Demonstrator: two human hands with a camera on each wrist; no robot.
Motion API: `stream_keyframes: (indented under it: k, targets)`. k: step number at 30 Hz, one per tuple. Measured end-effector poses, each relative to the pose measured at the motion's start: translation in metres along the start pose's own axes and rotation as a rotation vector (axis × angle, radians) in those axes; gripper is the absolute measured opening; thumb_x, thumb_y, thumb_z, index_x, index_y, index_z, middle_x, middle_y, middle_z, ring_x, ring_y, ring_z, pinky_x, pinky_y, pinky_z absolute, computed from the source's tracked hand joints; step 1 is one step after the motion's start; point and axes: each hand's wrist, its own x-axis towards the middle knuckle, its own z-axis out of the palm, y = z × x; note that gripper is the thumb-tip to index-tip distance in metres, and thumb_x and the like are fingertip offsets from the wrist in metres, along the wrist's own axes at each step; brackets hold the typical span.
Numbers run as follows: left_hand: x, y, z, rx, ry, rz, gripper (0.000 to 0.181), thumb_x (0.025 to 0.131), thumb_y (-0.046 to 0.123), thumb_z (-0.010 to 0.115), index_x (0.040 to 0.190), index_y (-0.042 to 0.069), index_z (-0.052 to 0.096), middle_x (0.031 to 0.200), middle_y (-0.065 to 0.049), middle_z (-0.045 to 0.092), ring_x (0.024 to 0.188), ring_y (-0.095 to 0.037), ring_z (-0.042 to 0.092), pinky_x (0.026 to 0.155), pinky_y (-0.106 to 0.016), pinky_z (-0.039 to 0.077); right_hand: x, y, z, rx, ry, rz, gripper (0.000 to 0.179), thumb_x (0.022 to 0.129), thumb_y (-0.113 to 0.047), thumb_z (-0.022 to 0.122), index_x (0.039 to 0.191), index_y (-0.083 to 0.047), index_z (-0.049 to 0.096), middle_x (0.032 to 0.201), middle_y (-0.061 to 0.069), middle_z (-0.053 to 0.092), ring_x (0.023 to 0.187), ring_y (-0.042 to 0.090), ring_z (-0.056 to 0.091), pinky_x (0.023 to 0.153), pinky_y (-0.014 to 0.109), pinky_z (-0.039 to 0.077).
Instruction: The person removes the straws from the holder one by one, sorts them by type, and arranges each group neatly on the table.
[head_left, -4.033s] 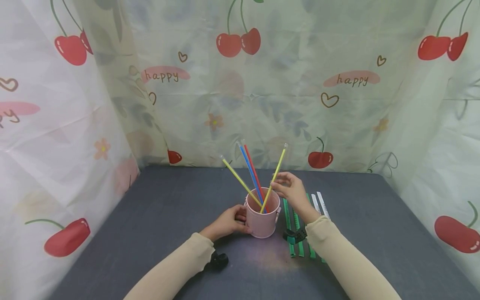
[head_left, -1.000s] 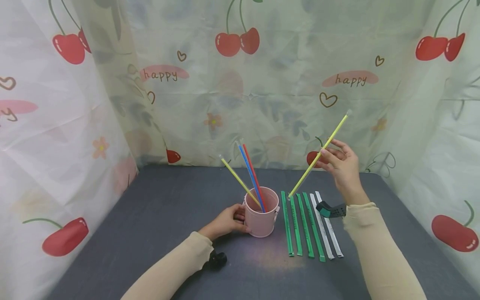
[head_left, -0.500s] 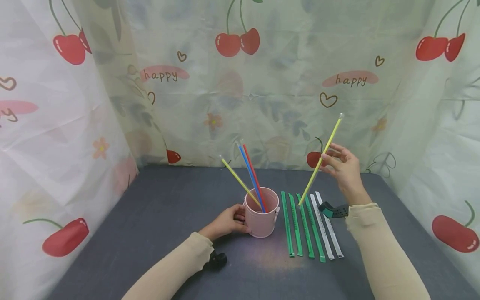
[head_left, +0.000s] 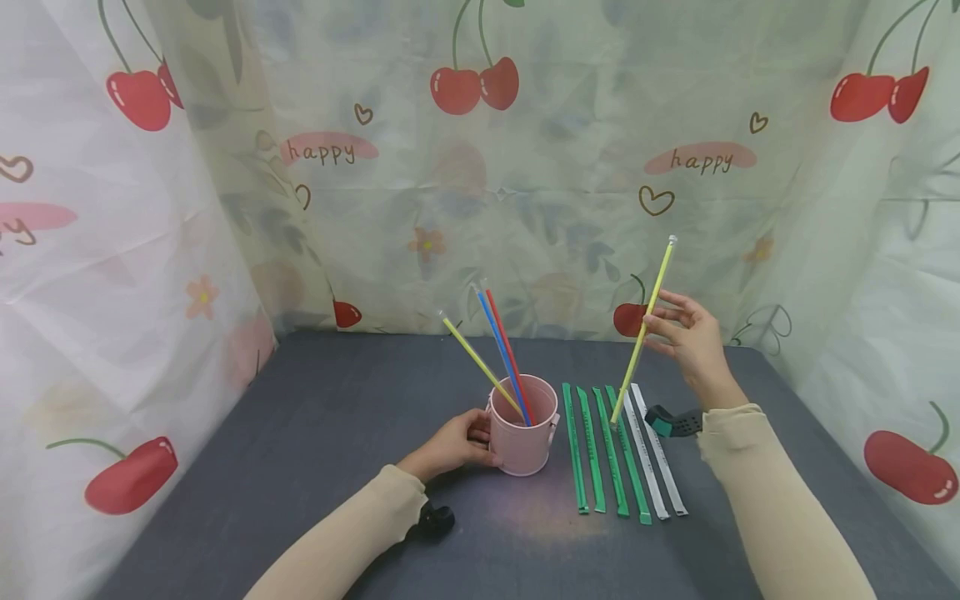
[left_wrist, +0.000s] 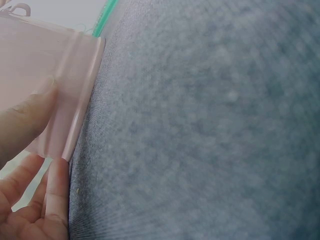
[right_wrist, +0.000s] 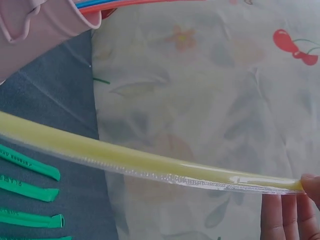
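A pink bucket (head_left: pixel 521 450) is gripped by the left hand (head_left: pixel 452 442). Centre right, a yellow straw (head_left: pixel 632 364) is pinched by the right hand (head_left: pixel 692 337).

Open tabletop (head_left: pixel 360 383) gives room left of the cup (head_left: pixel 522 450), beyond the left hand (head_left: pixel 453 442). Straws (head_left: pixel 501 350) jut above the cup; only a narrow gap separates it from the packets (head_left: pixel 610 452). A yellow straw (head_left: pixel 637 350) slants over these; the curtain (head_left: pixel 525 242) walls the back.
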Motion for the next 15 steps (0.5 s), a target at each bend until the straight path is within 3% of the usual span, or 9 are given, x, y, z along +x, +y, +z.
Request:
stream_keyframes:
  k: [15]
  targets:
    - [-0.001,0.003,0.001,0.001,0.015,-0.004,0.064,0.076,0.005,0.08,0.131,-0.002,0.049,0.117,-0.015,0.06,0.108,-0.025,0.06,0.091,-0.037,0.054,0.002,0.004,-0.012,-0.167,-0.014,0.043,0.059,0.089,-0.007,0.069,0.142,-0.006,0.043,0.094,-0.003,0.059,0.075,0.004,0.066,0.067,0.026,0.059]
